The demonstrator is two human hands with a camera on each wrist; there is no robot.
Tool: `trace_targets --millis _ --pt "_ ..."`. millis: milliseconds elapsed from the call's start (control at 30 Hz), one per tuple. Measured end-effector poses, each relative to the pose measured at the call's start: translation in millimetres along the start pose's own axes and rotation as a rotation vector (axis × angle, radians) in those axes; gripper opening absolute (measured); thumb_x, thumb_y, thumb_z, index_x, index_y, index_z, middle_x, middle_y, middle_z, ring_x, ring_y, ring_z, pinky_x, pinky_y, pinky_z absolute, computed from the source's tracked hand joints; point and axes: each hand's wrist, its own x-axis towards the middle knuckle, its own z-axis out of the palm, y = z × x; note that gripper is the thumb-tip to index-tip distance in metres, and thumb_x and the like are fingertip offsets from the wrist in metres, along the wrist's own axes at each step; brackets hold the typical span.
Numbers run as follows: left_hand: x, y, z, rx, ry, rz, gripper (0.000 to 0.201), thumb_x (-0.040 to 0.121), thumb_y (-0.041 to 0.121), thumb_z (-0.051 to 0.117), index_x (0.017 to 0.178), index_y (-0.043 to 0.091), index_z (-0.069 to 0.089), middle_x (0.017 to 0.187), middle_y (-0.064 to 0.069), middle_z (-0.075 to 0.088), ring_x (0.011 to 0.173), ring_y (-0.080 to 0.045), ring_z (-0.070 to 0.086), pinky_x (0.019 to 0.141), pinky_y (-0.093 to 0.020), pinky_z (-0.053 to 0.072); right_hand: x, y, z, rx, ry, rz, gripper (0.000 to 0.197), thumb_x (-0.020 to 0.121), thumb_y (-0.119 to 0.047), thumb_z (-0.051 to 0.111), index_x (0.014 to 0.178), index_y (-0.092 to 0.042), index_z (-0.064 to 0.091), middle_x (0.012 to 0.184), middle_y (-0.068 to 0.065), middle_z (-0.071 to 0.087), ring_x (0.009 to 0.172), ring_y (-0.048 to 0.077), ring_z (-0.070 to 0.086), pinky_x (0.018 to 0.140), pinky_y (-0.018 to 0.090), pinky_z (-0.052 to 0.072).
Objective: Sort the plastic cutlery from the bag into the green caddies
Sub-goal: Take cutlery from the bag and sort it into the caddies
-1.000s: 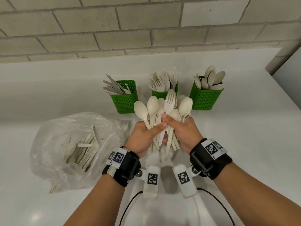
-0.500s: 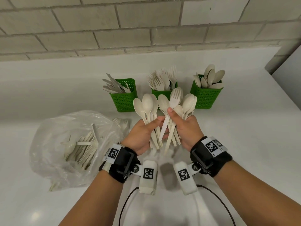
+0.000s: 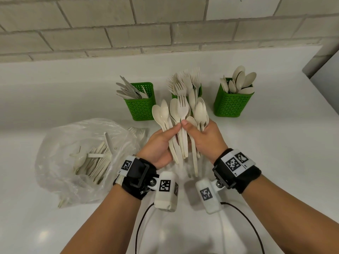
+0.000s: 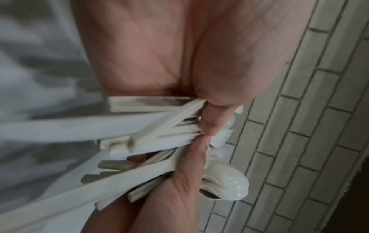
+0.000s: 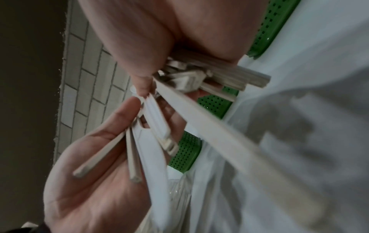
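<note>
While both hands hold a mixed bunch of cream plastic cutlery (image 3: 180, 129) upright above the white counter (image 3: 275, 143), the left hand (image 3: 161, 143) has its thumb and fingers curled round spoon handles, and the right hand (image 3: 203, 137) grips the rest, its thumb pressing a fork (image 3: 182, 107). Behind stand three green caddies: knives (image 3: 141, 105), forks (image 3: 199, 88), spoons (image 3: 232, 104). The clear bag (image 3: 82, 158) of cutlery lies left.
</note>
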Motion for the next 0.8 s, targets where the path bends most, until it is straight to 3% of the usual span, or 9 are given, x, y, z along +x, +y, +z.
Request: trace_targets --millis 67,167,300,433,533,633,700,800 --pt "0 -2 1 0.004 0.014 0.011 0.032 0.096 0.022 0.051 0.117 0.001 0.063 0.111 -0.020 0.069 0.099 -0.027 0.069 0.088 -0.039 0.057 1 1 -1 -0.031 -0.014 0.024 0.029 0.090 -0.029 0.068 0.104 -0.004 0.066 0.091 0.009 0.074 0.086 0.021 0.072 0.078 0.037 0.059" --pt "0 -6 4 -0.006 0.011 0.018 0.036 0.098 0.022 0.049 0.124 0.000 0.058 0.122 -0.024 0.064 0.108 -0.029 0.066 0.097 -0.042 0.052 2 3 -3 -0.037 -0.029 0.043 0.028 0.089 -0.028 0.068 0.102 -0.003 0.067 0.090 0.010 0.075 0.085 0.022 0.073 0.077 0.038 0.059" --pt "6 -12 7 -0.060 0.073 -0.008 0.048 0.098 0.031 0.049 0.134 -0.001 0.051 0.135 -0.026 0.054 0.112 -0.030 0.061 0.094 -0.044 0.052 3 5 1 -0.117 0.025 0.021 0.029 0.089 -0.033 0.067 0.104 -0.008 0.064 0.096 0.010 0.070 0.086 0.018 0.070 0.080 0.036 0.057" --pt "10 -14 10 -0.076 0.023 0.016 0.045 0.102 0.029 0.041 0.140 0.005 0.047 0.135 -0.017 0.057 0.125 -0.026 0.056 0.101 -0.038 0.049 4 2 6 -0.371 -0.045 0.006 0.033 0.093 -0.030 0.058 0.118 -0.010 0.049 0.114 0.010 0.048 0.101 0.017 0.054 0.093 0.031 0.044" --pt "9 -11 9 -0.036 -0.054 0.045 0.042 0.102 0.024 0.041 0.140 0.006 0.046 0.134 -0.015 0.058 0.127 -0.024 0.054 0.106 -0.038 0.044 5 -1 5 -0.327 -0.148 0.032 0.035 0.096 -0.025 0.051 0.125 -0.008 0.043 0.123 0.015 0.050 0.112 0.024 0.054 0.101 0.038 0.043" --pt "8 -9 8 -0.020 -0.116 0.075 0.040 0.098 0.016 0.048 0.137 0.006 0.048 0.134 -0.016 0.058 0.129 -0.025 0.052 0.109 -0.039 0.041 6 -8 4 -0.350 -0.238 -0.020 0.040 0.097 -0.016 0.046 0.134 -0.004 0.038 0.131 0.017 0.048 0.119 0.022 0.051 0.103 0.030 0.041" --pt "10 -8 9 -0.005 -0.117 0.097 0.041 0.095 0.008 0.050 0.135 0.006 0.050 0.133 -0.017 0.058 0.128 -0.025 0.053 0.109 -0.038 0.041 7 -13 4 -0.364 -0.287 -0.052 0.052 0.090 -0.016 0.046 0.139 -0.005 0.032 0.134 0.017 0.044 0.124 0.023 0.047 0.107 0.032 0.039" --pt "14 -6 16 -0.006 -0.047 0.120 0.035 0.096 0.003 0.049 0.130 0.004 0.054 0.128 -0.017 0.061 0.123 -0.025 0.057 0.106 -0.037 0.044 6 -17 8 -0.408 -0.308 -0.106 0.063 0.092 -0.007 0.047 0.150 -0.009 0.022 0.144 0.013 0.032 0.136 0.024 0.031 0.117 0.039 0.027"
